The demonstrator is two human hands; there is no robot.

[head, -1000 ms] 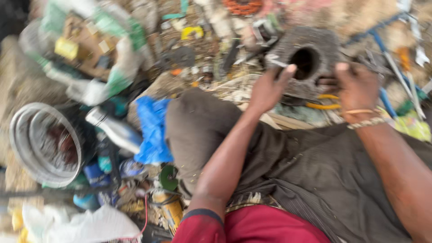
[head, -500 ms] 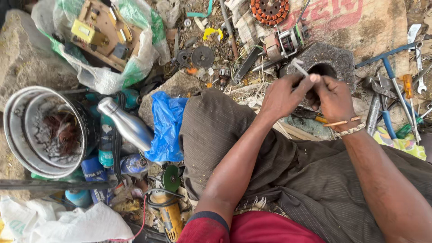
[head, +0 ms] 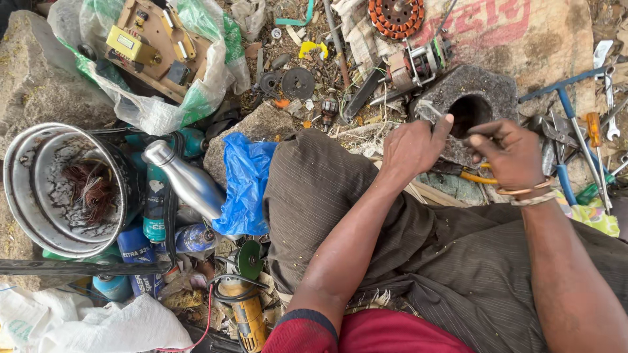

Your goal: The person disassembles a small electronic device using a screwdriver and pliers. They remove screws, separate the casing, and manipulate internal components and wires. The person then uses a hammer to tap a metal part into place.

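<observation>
A grey stone block (head: 487, 85) with a round hole lies on the ground beyond my knees. My left hand (head: 412, 147) rests at its near left edge, fingers closed on a thin metal rod (head: 428, 109) that points up toward the hole. My right hand (head: 513, 157), with bracelets at the wrist, sits just right of the hole. Its finger and thumb are pinched together, and what lies between them is hidden. The two hands are a small gap apart. My legs in dark striped cloth (head: 392, 222) fill the lower middle.
Nested steel pots (head: 39, 196), a steel bottle (head: 186, 180), spray cans (head: 140, 252) and a blue plastic bag (head: 245, 183) crowd the left. An angle grinder (head: 245, 310) lies near my knee. A copper-wound stator (head: 396, 16), a bagged circuit board (head: 154, 46) and wrenches (head: 605, 98) lie around.
My hands left the two sides of the block, met over its hole, and now sit slightly apart at its near edge. The view has steadied.
</observation>
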